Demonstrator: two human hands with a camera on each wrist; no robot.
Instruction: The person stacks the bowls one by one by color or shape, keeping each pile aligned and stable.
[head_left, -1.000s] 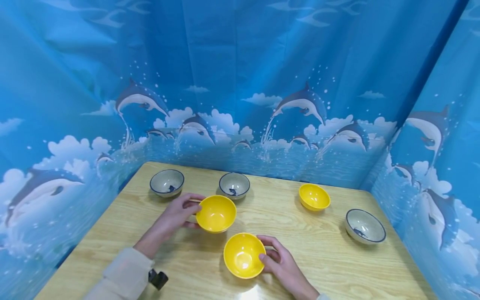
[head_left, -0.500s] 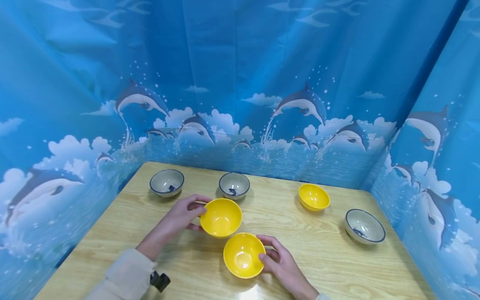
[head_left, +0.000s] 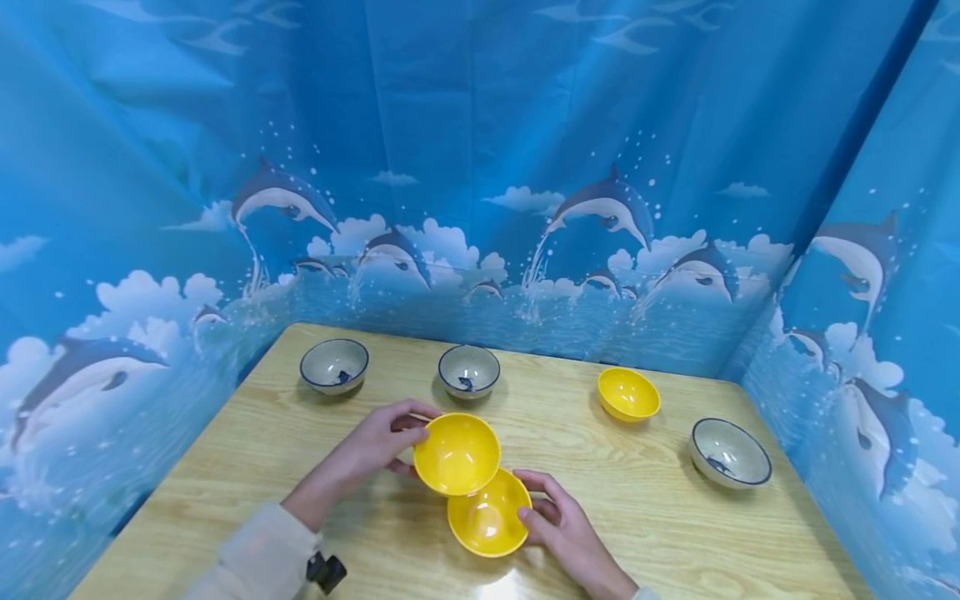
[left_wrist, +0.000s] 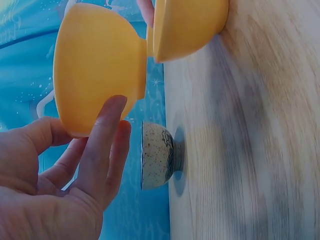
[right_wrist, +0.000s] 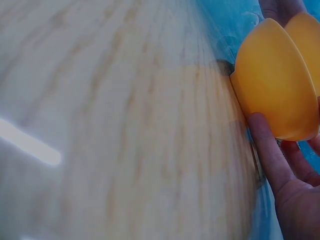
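Note:
In the head view, my left hand (head_left: 382, 442) pinches the left rim of a yellow bowl (head_left: 456, 454), thumb at the rim and fingers against the outer wall. The left wrist view shows this bowl (left_wrist: 97, 65) raised off the table, its foot near the rim of a second bowl (left_wrist: 190, 25). That second yellow bowl (head_left: 489, 525) stands upright on the table, partly covered by the raised one. My right hand (head_left: 566, 529) holds it by its right side, the thumb over the rim. Whether the two bowls touch, I cannot tell.
Two grey bowls with dark blue rims stand at the back, one far left (head_left: 334, 367) and one near the middle (head_left: 468, 372). A third yellow bowl (head_left: 628, 394) and another grey bowl (head_left: 731, 453) sit on the right. A blue dolphin curtain (head_left: 480, 167) surrounds the wooden table (head_left: 660, 525).
My left hand has carried its yellow bowl right and nearer to me, so it now overlaps the far edge of the other bowl. My right hand and its bowl have stayed in place.

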